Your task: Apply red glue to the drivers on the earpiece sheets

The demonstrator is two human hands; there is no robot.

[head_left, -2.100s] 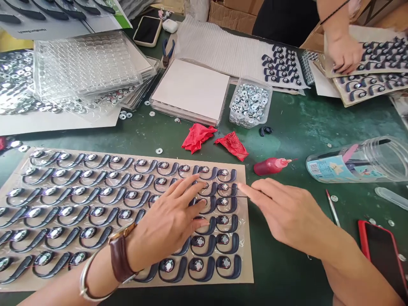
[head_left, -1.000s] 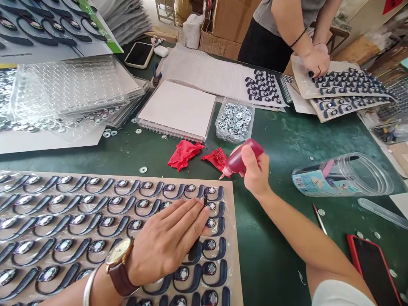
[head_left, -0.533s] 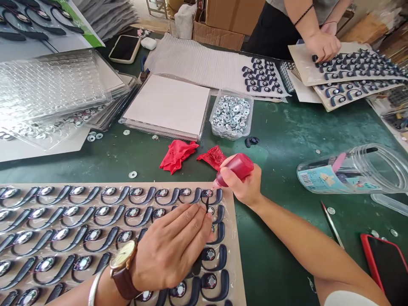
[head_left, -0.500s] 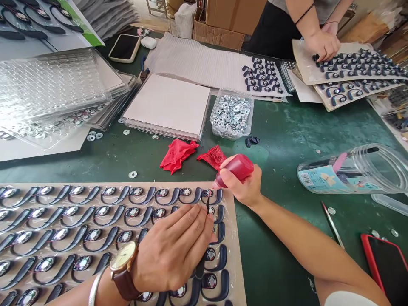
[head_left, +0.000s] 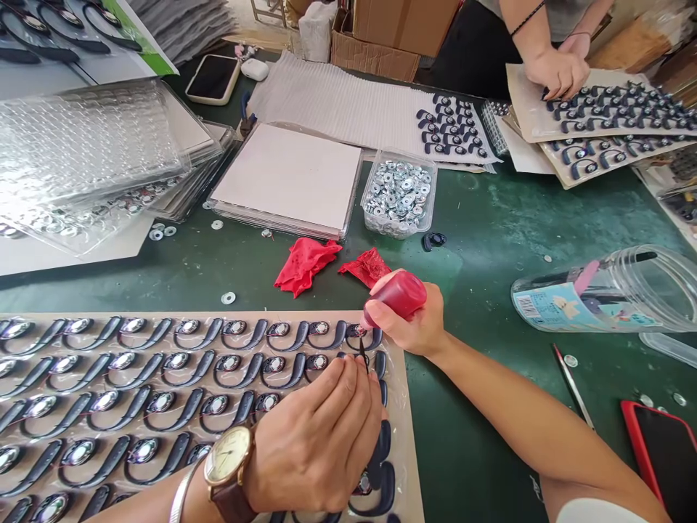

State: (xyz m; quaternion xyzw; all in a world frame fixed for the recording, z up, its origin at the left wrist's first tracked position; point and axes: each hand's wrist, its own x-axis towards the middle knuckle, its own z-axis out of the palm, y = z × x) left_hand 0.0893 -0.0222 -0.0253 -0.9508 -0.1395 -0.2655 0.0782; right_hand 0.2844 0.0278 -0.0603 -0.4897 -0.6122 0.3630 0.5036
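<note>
My left hand (head_left: pixel 319 428), with a watch (head_left: pixel 229 455) on its wrist, is closed around dark pointed tweezers (head_left: pixel 362 350). Their tip points at the top-right ear-hook part (head_left: pixel 375 336) on a film-covered tan board (head_left: pixel 411 436). My right hand (head_left: pixel 422 323) grips a red squeeze bottle (head_left: pixel 401 293), tilted so that its nozzle is down at the same part, close to the tweezers' tip. Whether the nozzle touches the part I cannot tell. Rows of similar dark ear-hooks with shiny round speakers cover the board; my left hand hides some of them.
Crumpled red cloths (head_left: pixel 306 265) lie beyond the board. Behind them stand a clear tub of metal washers (head_left: pixel 400 196) and a card-topped stack of trays (head_left: pixel 286 178). To the right are a clear jar (head_left: pixel 599 290) and a red-cased phone (head_left: pixel 661 457). A co-worker's hands (head_left: pixel 558 73) work over another board.
My left hand has shifted right with the tweezers. The red bottle has tipped and come slightly left and down, bringing its nozzle to the corner part. The co-worker's hands moved slightly right.
</note>
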